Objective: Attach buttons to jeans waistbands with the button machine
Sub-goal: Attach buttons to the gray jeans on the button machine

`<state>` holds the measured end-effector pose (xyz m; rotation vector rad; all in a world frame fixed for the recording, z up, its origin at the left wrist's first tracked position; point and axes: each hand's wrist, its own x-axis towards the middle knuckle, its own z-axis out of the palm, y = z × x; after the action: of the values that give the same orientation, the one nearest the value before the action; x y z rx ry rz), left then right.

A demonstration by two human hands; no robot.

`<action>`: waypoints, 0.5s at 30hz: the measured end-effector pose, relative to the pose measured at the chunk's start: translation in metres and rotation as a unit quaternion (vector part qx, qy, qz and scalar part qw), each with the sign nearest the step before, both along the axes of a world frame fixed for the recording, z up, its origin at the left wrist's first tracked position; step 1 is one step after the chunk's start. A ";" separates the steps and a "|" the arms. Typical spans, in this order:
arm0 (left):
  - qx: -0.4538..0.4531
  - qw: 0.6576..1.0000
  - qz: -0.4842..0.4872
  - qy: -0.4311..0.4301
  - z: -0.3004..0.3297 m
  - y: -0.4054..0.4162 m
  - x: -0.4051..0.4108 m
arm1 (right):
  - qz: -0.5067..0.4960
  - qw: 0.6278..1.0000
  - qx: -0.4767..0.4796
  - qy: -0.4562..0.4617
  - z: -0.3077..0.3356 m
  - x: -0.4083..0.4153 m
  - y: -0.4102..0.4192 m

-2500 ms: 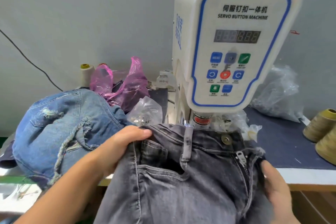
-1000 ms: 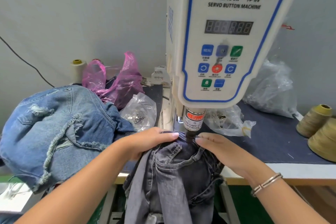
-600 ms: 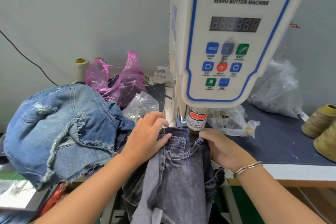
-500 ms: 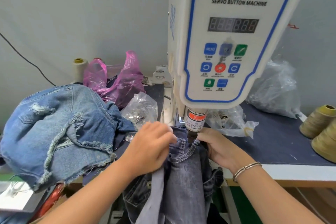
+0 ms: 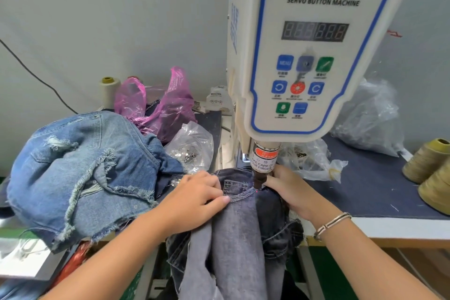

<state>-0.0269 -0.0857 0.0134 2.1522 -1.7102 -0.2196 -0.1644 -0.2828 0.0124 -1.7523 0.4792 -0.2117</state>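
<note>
Left hand [image 5: 194, 198] and right hand [image 5: 291, 191] each clutch the grey jeans waistband [image 5: 239, 179], positioning it under the punch [image 5: 264, 161] between them; pressing next likely needs fingers [image 5: 277, 175] clear.

A plain pale grey wall [image 5: 121, 19] stands close behind, evenly lit with no hard shadows, and a thin black cable [image 5: 31, 73] slants down across its left side. Before it runs a table [image 5: 379, 192] with a dark blue top, a white front edge and wood beneath. A green frame [image 5: 326, 268] shows lower down.
</note>
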 end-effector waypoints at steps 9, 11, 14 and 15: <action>-0.093 0.995 -0.007 0.042 -0.022 -0.006 -0.008 | -0.010 0.990 0.114 -0.085 -0.025 -0.005 -0.002; -0.089 0.994 -0.013 0.055 -0.023 -0.006 -0.004 | -0.014 0.980 0.165 -0.110 -0.030 -0.007 -0.003; -0.082 0.994 -0.016 0.073 -0.023 -0.007 0.000 | -0.013 0.977 0.164 -0.138 -0.036 -0.007 -0.005; -0.079 0.993 -0.017 0.082 -0.023 -0.007 0.001 | -0.010 0.977 0.155 -0.148 -0.037 -0.006 -0.006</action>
<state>-0.0255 -0.0926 -0.0095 1.9372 -1.6157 -0.2536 -0.1704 -0.2885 -0.0247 -1.3817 0.2947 -0.3851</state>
